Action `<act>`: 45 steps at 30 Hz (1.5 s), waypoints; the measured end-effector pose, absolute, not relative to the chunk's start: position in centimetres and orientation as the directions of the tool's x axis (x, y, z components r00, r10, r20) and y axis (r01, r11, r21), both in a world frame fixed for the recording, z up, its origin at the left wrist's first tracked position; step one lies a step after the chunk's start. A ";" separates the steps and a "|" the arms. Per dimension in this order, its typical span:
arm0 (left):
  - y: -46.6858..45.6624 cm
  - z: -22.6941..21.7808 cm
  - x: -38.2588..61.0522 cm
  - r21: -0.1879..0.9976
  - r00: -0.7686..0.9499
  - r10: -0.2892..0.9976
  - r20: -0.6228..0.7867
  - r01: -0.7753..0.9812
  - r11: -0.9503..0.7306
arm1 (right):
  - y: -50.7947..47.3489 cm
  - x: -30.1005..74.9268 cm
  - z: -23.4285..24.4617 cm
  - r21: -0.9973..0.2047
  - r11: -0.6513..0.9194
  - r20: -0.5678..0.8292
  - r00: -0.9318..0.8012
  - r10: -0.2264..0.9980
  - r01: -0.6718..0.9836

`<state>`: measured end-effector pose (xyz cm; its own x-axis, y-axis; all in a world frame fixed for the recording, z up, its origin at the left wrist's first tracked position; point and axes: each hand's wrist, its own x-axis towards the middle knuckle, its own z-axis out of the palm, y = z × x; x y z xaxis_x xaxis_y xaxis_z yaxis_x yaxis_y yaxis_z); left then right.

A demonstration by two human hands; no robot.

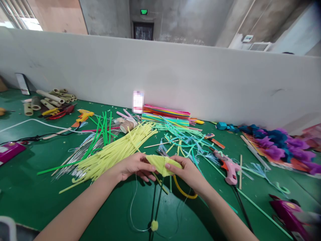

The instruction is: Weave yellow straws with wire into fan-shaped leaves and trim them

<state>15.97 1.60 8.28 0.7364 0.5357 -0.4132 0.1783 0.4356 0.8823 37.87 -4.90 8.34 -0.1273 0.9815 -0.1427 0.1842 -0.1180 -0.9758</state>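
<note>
Between my hands is a pale yellow fuzzy piece (158, 163), folded along a middle seam into two leaf-like halves, apparently made of pipe cleaners. My left hand (139, 167) pinches its left half with thumb and fingers. On the other half, my right hand (185, 170) presses its thumb near the seam. Below hangs a small yellow fuzzy ball (154, 225), with a clear thread (132, 214) looping beside it. Scissors with a yellow handle (184, 194) lie under my right hand, partly hidden. Left of my hands lies a heap of yellow pipe cleaners (112, 154).
Green and teal pipe cleaners (190, 142) spread behind my hands. A pink glue gun (230, 170) lies at right, a yellow one (84, 115) at left. Bamboo pieces (54, 97), a propped phone (138, 102) and purple flowers (273, 147) stand near the white partition (160, 73).
</note>
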 end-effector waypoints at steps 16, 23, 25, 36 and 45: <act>2.0 7.9 15.8 0.893 0.721 0.561 -0.407 0.183 0.412 | -4.9 37.9 8.4 -0.978 -0.129 -0.155 -0.157 0.975 0.165; 1.4 8.0 16.3 0.887 0.756 0.505 -0.417 0.218 0.407 | -5.0 37.8 8.6 -0.977 -0.128 -0.156 -0.164 0.974 0.173; 1.4 8.0 16.4 0.883 0.760 0.494 -0.422 0.223 0.412 | -5.0 37.8 8.7 -0.976 -0.130 -0.159 -0.168 0.973 0.172; 1.6 7.6 16.3 0.894 0.779 0.488 -0.393 0.200 0.401 | -5.0 38.0 8.7 -0.976 -0.130 -0.158 -0.159 0.975 0.175; 2.2 8.5 15.4 0.913 0.707 0.623 -0.335 0.079 0.400 | -4.6 38.5 8.5 -0.979 -0.160 -0.176 -0.132 0.975 0.122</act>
<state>15.44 2.21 8.53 0.7066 0.6234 -0.3348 0.0793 0.4003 0.9129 38.55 -4.63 8.50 -0.1320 0.9755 -0.1761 0.1225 -0.1602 -0.9795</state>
